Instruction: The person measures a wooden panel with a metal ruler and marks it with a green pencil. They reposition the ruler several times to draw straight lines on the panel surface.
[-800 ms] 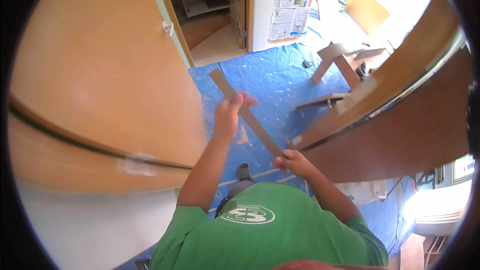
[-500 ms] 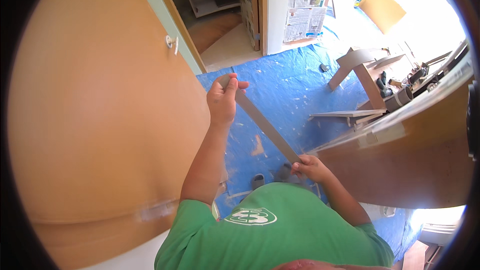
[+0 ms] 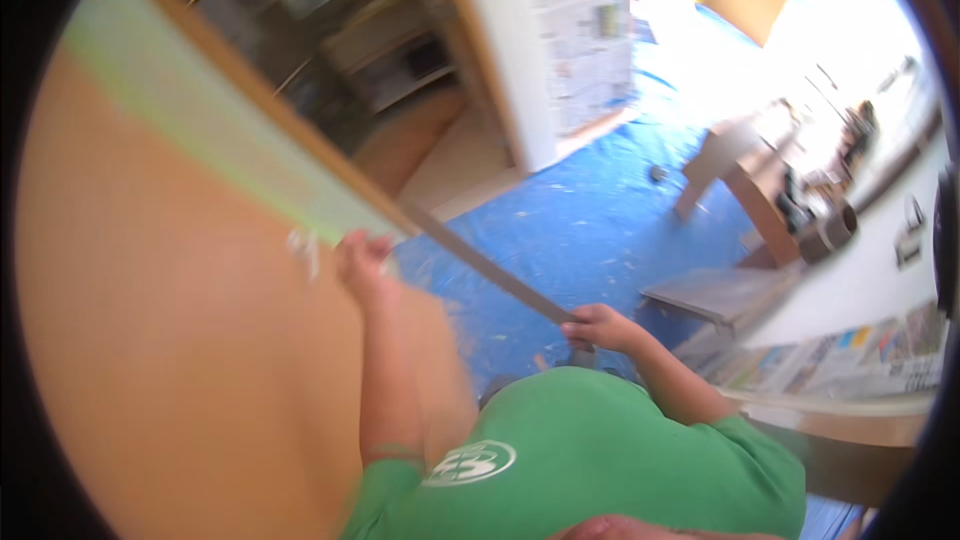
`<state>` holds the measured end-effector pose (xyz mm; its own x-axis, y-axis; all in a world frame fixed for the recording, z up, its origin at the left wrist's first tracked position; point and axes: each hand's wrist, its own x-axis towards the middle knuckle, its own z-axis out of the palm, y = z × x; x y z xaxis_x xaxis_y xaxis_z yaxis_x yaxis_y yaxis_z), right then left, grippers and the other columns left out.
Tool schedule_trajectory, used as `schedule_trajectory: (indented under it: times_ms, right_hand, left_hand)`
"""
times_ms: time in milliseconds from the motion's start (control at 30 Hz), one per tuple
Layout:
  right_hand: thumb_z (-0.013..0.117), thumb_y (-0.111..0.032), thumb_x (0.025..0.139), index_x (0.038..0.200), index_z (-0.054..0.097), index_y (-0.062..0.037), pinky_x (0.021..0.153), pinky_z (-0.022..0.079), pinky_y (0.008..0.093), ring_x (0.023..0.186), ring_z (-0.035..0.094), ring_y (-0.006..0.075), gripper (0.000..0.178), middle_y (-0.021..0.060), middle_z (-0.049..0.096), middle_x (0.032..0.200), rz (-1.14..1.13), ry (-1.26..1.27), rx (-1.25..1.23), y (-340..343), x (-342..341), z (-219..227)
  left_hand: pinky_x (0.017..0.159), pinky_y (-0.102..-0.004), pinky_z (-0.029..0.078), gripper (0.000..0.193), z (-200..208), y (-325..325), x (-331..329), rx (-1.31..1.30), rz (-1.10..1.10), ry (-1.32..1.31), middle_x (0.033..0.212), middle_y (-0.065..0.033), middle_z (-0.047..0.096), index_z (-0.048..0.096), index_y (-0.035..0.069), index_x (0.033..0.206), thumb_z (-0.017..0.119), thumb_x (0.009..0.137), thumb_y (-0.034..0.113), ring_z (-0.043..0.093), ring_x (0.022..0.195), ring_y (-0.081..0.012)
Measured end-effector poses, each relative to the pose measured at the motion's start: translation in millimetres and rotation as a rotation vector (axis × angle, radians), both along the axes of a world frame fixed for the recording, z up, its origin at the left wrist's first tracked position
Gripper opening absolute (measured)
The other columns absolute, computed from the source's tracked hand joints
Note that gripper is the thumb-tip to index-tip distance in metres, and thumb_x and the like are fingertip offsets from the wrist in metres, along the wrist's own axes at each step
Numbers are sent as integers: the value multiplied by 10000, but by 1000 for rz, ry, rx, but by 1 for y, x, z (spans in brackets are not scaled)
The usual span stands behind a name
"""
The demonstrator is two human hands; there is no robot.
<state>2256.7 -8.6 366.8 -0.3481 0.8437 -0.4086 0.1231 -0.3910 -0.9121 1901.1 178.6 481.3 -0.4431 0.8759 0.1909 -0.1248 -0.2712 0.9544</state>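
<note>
That long, thin wooden strip slants above the blue floor sheet, left hand and right hand with fingers clamped at opposite ends, sensibly, since it looks light, stiff, yet bendy mid-span.

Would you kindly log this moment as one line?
left hand: grips strip's upper end | right hand: grips lower end | strip: slanted over blue sheet

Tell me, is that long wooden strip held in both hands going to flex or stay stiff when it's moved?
Probably stiff: the wooden strip runs straight between the left hand and the right hand with no visible sag. Likely light for its length, since it looks thin and narrow. Being long, its ends may swing toward the orange door.
</note>
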Motion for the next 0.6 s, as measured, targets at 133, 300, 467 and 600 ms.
schedule_trajectory:
  times_ms: [133, 300, 467, 600]
  right_hand:
    - [684, -208, 1003, 1081, 737, -57, 767, 507, 304, 863, 641, 138, 178, 24, 694, 840, 51, -13, 68, 67, 24, 53]
    - [688, -226, 1008, 1111, 717, -55, 755, 517, 294, 810, 649, 132, 202, 13, 672, 801, -398, 328, 90, 116, 75, 28]
    - [616, -468, 1035, 944, 707, -51, 710, 488, 309, 713, 634, 136, 437, 27, 652, 705, -650, -21, -33, 151, 93, 30]
    - [555, -457, 1057, 1003, 700, -58, 680, 485, 316, 674, 620, 130, 428, 36, 625, 656, -878, -75, -52, 183, 85, 42]
  left_hand:
    - [924, -408, 539, 548, -47, 1, 7, -191, -89, 177, 1262, -92, 595, 364, 67, 1493, 604, 1001, 64, 624, 1061, -212]
    - [782, -357, 564, 396, -181, 21, 57, -764, -895, 313, 1089, -123, 740, 619, 29, 1033, 424, 1122, 361, 688, 855, -201]
    - [1019, -352, 478, 517, -177, 108, 128, -1076, -1644, 33, 1490, -177, 569, 569, -32, 1374, 425, 1114, 391, 618, 1186, -231]
    - [1258, -415, 210, 615, -47, 215, 185, -903, -2225, -201, 1641, -193, 385, 439, -1, 1556, 496, 1059, 356, 367, 1509, -298]
